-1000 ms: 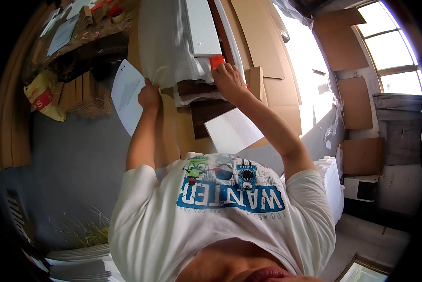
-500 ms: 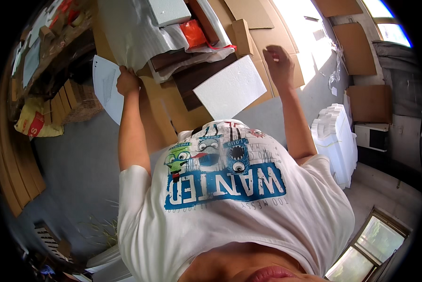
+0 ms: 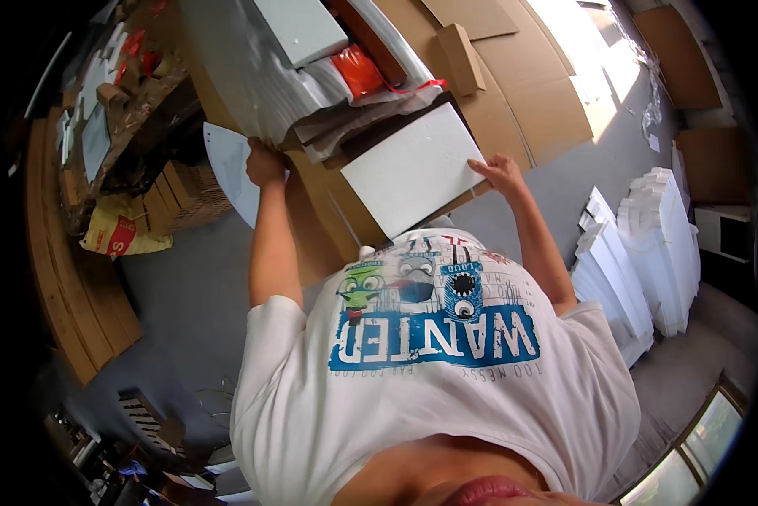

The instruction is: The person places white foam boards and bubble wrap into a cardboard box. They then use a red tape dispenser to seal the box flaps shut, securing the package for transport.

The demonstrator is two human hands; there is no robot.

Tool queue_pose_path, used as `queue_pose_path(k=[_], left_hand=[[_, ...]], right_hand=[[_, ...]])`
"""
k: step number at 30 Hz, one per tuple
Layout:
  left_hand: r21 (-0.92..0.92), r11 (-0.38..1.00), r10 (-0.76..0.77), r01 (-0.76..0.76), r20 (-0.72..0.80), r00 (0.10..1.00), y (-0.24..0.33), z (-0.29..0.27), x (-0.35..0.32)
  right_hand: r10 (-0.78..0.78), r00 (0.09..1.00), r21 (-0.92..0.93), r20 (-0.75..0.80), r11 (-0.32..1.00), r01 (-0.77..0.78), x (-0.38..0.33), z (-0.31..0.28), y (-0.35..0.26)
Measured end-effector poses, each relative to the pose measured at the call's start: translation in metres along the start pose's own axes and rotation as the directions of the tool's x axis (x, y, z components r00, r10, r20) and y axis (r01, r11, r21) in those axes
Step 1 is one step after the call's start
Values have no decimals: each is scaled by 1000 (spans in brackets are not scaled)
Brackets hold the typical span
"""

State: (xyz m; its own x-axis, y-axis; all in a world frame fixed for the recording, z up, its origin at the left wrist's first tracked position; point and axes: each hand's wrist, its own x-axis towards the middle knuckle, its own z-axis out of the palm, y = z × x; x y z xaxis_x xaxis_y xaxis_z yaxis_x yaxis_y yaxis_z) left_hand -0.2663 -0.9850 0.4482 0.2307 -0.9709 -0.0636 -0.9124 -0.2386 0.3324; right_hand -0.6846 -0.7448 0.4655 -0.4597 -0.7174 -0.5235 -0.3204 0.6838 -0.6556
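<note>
Grey floor, brown cardboard, left hand closed on a white paper sheet, right hand gripping a white foam board by its right corner.

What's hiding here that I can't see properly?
All in the head view:
Paper sheet: partly behind the left hand.
Right hand: any fingertips under the white board are hidden by it.
White foam block: cut off by the top edge.
Lower-left clutter: too dark and small.

White rectangular foam panel, aslant; to its left, a thin white sheet, gripped by its edge.
</note>
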Motion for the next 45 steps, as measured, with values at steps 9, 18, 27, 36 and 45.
queue_pose_path(k=[9, 18, 27, 36, 45], left_hand=[[-60, 998, -27, 27, -1, 1000, -3, -7, -3], [-169, 985, -21, 17, -25, 999, -8, 5, 3], [-135, 990, -32, 28, -29, 999, -10, 9, 3], [-106, 994, -28, 31, 25, 999, -4, -3, 9], [-103, 994, -28, 29, 16, 999, -1, -8, -1]], right_hand=[[-229, 962, -63, -151, 973, 222, -13, 12, -17], [-364, 920, -191, -145, 923, 335, -7, 14, -5], [-319, 937, -241, -142, 929, 280, 14, 29, -40], [-291, 952, -193, -98, 944, 269, 55, 27, -33], [-208, 972, 14, 113, 978, 208, 53, 34, -52]])
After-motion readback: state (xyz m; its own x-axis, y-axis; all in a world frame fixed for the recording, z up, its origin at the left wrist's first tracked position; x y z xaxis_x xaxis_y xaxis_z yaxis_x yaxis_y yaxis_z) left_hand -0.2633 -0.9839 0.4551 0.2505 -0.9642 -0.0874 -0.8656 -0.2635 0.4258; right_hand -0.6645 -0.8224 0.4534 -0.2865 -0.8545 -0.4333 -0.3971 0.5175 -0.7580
